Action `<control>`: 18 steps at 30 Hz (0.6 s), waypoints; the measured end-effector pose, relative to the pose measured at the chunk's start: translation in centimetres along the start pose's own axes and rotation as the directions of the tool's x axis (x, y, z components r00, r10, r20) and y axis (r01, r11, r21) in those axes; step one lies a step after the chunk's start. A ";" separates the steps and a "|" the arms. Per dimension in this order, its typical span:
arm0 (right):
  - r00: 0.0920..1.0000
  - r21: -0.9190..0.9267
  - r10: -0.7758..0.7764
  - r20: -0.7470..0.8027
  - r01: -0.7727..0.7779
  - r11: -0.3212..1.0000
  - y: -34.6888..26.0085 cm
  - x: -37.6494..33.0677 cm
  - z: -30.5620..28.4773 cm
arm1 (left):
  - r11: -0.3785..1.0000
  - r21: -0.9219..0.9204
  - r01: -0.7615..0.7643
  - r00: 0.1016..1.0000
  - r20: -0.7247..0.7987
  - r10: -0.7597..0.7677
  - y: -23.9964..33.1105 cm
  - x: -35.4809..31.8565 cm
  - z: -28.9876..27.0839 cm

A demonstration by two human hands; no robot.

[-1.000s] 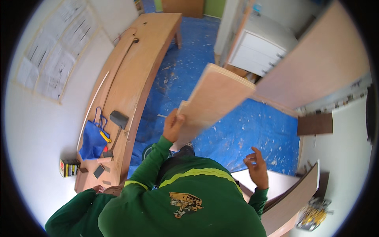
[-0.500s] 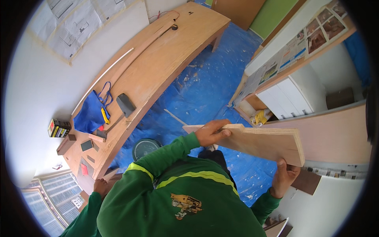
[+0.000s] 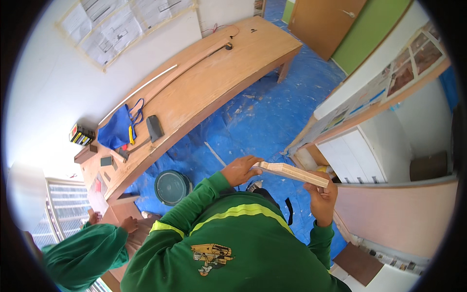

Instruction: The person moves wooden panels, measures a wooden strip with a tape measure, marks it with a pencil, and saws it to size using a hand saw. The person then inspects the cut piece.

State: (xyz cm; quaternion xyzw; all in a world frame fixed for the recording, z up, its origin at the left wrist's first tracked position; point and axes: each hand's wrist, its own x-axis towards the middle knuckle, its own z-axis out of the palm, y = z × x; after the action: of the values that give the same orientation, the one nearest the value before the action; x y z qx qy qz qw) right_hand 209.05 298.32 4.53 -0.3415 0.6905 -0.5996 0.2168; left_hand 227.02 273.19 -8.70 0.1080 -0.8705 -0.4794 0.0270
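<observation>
While both hands grip it, left hand [image 3: 239, 170] and right hand [image 3: 322, 194] clamp opposite ends of the wooden board [image 3: 292, 173] (seen edge-on) at frame centre, above the blue floor sheet [image 3: 262, 117].

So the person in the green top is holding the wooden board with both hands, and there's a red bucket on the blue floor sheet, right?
Not quite: the bucket is dark green, not red. The head view shows it on the blue floor sheet beside the long wooden table. The rest is right: the left hand and right hand both hold the wooden board.
</observation>
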 end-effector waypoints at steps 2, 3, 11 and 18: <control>0.999 -0.046 0.024 0.043 -0.022 0.999 1.4 1.2 -1.2 | 0.999 0.040 -0.005 1.000 -0.025 0.006 -0.4 0.0 1.4; 0.998 -0.047 0.038 0.053 -0.036 0.998 2.2 1.9 -1.6 | 0.998 0.065 -0.008 0.999 -0.041 0.010 -0.7 0.0 1.9; 0.989 -0.085 0.138 0.049 -0.134 0.987 10.4 5.7 -2.9 | 0.951 0.176 0.255 0.963 0.037 -0.265 -3.6 -2.0 3.2; 0.982 -0.157 0.187 -0.030 -0.190 0.969 16.9 8.9 -4.3 | 0.974 0.121 0.191 0.981 0.022 -0.195 -2.5 -0.4 0.4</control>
State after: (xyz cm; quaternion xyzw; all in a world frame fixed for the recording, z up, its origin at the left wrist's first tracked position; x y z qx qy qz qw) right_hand 196.44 295.52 -10.22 -0.2860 0.7672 -0.5218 0.2396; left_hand 227.77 272.32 -11.05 0.1853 -0.8830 -0.4292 -0.0408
